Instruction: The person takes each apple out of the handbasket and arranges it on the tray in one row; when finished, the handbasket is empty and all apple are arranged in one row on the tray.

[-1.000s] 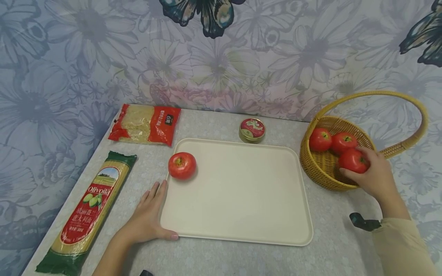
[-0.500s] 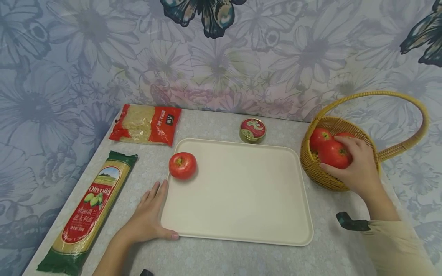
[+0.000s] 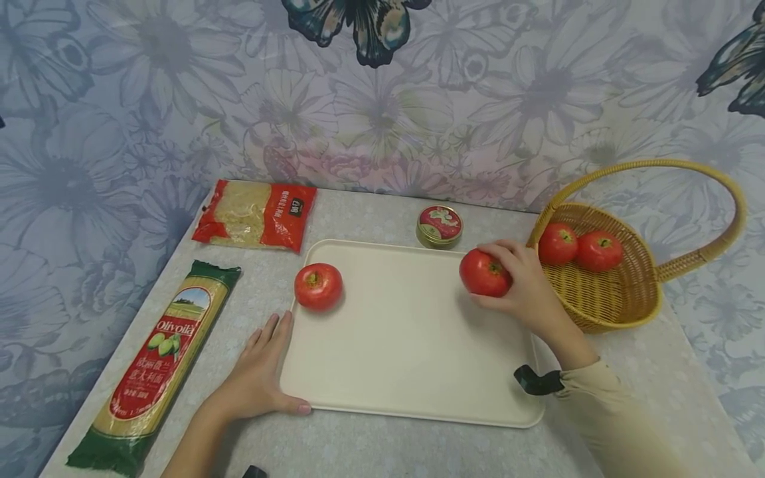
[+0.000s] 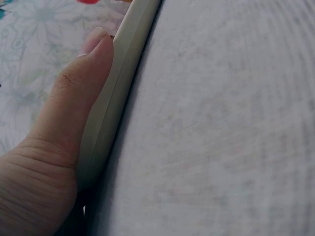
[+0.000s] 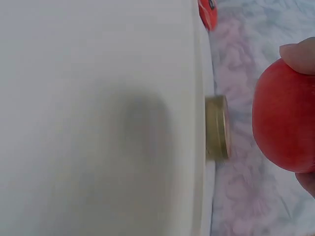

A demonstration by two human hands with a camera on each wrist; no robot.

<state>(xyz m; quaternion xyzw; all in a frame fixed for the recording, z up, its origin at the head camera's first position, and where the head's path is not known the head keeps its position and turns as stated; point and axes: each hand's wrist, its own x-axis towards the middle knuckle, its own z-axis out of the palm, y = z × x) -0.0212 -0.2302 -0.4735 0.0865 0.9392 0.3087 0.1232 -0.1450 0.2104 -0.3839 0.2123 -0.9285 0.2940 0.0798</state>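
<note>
- We see the right hand [image 3: 522,289] above the far right part of the cream tray [image 3: 406,352]; its fingers pinch a red apple [image 3: 484,272] in the air.
- The left hand [image 3: 254,375] is at the tray's near left corner, with the thumb spread away from the other fingers and touching the edge.
- On the tray's left side we find a second apple [image 3: 318,287].
- To the right, a wicker basket [image 3: 603,299] contains two more apples [image 3: 599,251].
- Behind the tray, on the tabletop [image 3: 382,451], we notice a round tin [image 3: 439,226].
- Leftward lie a red-ended bag [image 3: 254,216] and an Olivoilà spaghetti packet [image 3: 155,362].
</note>
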